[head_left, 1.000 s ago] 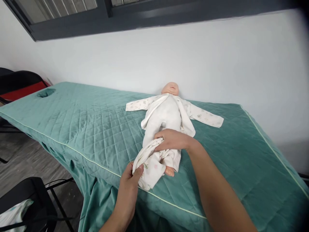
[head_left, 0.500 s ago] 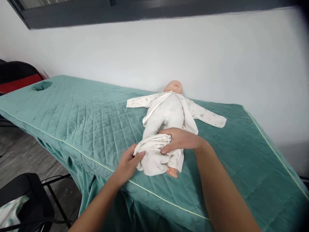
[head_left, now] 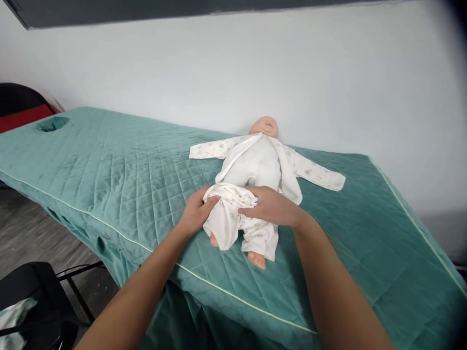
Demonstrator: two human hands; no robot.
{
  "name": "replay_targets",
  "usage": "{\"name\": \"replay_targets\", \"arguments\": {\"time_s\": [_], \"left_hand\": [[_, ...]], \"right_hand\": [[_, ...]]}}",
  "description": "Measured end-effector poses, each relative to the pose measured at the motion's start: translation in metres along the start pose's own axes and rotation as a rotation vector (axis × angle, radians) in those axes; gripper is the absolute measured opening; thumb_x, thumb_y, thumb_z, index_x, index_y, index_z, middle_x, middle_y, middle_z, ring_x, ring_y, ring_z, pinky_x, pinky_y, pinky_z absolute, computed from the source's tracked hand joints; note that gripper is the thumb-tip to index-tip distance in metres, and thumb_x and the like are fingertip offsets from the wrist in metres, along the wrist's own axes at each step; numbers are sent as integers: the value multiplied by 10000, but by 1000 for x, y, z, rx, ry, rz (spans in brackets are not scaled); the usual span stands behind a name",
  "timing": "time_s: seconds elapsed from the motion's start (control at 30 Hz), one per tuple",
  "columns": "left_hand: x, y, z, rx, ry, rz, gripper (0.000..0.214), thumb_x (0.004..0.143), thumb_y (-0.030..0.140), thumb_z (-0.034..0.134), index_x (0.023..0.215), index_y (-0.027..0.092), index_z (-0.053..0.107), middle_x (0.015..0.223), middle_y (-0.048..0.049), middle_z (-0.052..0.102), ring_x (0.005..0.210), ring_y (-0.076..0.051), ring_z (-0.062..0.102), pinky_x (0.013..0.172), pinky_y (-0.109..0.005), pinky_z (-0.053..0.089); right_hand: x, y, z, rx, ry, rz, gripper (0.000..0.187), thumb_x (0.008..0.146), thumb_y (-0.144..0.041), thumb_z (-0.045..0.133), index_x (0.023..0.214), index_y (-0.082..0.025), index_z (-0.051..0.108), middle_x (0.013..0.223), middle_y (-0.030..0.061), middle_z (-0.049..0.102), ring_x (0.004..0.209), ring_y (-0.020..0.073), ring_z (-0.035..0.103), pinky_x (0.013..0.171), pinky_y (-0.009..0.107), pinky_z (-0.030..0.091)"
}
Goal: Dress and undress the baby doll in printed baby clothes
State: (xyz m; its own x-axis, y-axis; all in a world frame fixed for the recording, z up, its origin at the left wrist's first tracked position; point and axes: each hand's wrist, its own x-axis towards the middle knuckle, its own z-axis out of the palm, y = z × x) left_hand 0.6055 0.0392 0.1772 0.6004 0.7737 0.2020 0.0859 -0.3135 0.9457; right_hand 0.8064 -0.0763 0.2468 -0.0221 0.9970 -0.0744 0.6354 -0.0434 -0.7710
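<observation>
A baby doll lies on its back on the green quilted bed, head toward the wall and feet toward me. Its white patterned shirt hangs open at the front, with both sleeves spread outward. White patterned pants cover the doll's lower legs, and their waistband is bunched around the thighs. My left hand grips the waistband at its left side, thumb on top. My right hand pinches the waistband near the middle and right, its fingertips partly hidden by the cloth. Both feet show below the pant cuffs.
The green bed stands against a white wall, with a face hole at its far left end. A black chair with a patterned cloth is at the lower left. Another red and black chair stands behind.
Both hands have drawn the pants' waistband up the doll's legs toward its hips. The doll's other foot has come into sight below the left cuff. The view has shifted slightly.
</observation>
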Motion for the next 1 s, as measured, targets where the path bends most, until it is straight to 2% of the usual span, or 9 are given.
{"name": "replay_targets", "arguments": {"time_s": [0.2, 0.33, 0.43, 0.53, 0.63, 0.73, 0.8, 0.9, 1.0], "left_hand": [[34, 0, 3, 20, -61, 9, 336, 851, 484, 642, 834, 155, 712, 802, -28, 667, 758, -186, 559, 710, -282, 435], [42, -3, 3, -29, -91, -5, 370, 825, 525, 677, 783, 157, 676, 733, -5, 612, 704, -155, 508, 668, -268, 414], [39, -6, 0, -176, -85, -29, 461, 834, 619, 634, 763, 165, 664, 714, -5, 592, 705, -151, 503, 657, -265, 408], [38, -8, -1, -367, -59, -130, 519, 881, 649, 561, 743, 158, 658, 681, -5, 584, 674, -138, 499, 635, -262, 399], [40, -8, 0, -469, -83, -219, 429, 829, 553, 700, 701, 150, 625, 621, 31, 520, 590, -86, 422, 571, -228, 332], [41, -8, 1, -475, -98, -220, 355, 767, 488, 777, 751, 153, 660, 654, 35, 560, 579, -74, 430, 560, -217, 327], [40, -8, 1, -443, -98, -208, 322, 753, 462, 786, 790, 157, 688, 685, 25, 601, 594, -85, 465, 571, -223, 349], [41, -8, 0, -408, 8, -172, 276, 769, 423, 767, 821, 161, 697, 710, 13, 630, 635, -103, 514, 610, -232, 389], [55, -12, 2, -388, 169, -113, 240, 803, 394, 723, 877, 170, 678, 833, -19, 680, 776, -141, 594, 700, -247, 452]], "right_hand": [[6, 3, 4, 8, 175, 46, 278, 859, -316, 656, 1125, -246, 692, 1132, 19, 730, 1045, 270, 661, 899, 368, 483], [4, 3, 3, 87, 184, 40, 321, 872, -397, 683, 1163, -262, 671, 1203, 11, 697, 1092, 255, 633, 946, 354, 459], [1, 4, -1, 184, 146, 17, 347, 866, -500, 695, 1083, -230, 665, 1090, 25, 691, 1004, 231, 620, 860, 322, 465], [-2, 9, -5, 323, 187, 7, 388, 926, -576, 581, 973, -197, 651, 930, 28, 664, 860, 190, 591, 757, 295, 455], [-4, 17, -9, 465, 321, 65, 413, 956, -578, 521, 955, -192, 667, 891, 29, 664, 766, 158, 576, 683, 277, 448], [-2, 22, -10, 567, 432, 103, 331, 859, -519, 679, 946, -200, 668, 863, 35, 689, 702, 146, 590, 619, 264, 456], [0, 22, -8, 599, 503, 100, 296, 814, -465, 733, 942, -211, 654, 851, 41, 706, 719, 158, 629, 643, 277, 498], [3, 19, -4, 545, 699, 31, 225, 835, -412, 707, 932, -224, 632, 863, 46, 715, 741, 177, 666, 706, 329, 552], [3, 25, -8, 362, 1026, -43, 158, 870, -366, 653, 942, -227, 633, 933, 55, 709, 842, 194, 679, 828, 367, 560]]}}
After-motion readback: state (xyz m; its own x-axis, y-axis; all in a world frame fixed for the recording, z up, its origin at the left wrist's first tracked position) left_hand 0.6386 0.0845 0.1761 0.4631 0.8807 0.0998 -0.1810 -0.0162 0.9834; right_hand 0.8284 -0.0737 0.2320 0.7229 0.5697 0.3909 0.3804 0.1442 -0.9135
